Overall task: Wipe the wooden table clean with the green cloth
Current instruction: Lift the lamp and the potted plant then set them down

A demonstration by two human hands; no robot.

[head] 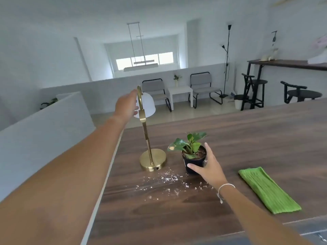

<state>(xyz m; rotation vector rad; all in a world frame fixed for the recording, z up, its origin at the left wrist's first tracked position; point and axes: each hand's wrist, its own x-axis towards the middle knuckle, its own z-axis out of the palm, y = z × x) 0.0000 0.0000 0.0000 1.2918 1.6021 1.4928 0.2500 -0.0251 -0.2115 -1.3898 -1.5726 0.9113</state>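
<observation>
The green cloth [269, 190] lies folded on the dark wooden table [247, 138], near its front right, with no hand on it. White crumbs [168, 181] are scattered on the wood in front of a brass lamp [153, 160] and a small potted plant [193, 157]. My left hand [126, 106] reaches up to the lamp's top and cups its white shade [148, 105] beside the gold arm; its fingertips are hidden. My right hand [210, 167] wraps the black pot from the right, thumb across its front.
The table's left edge [109, 167] runs beside a white partition [44, 131]. Past the far edge stand two grey chairs [203, 85], a white side table [180, 92], black stools [254, 89] and a floor lamp [227, 59].
</observation>
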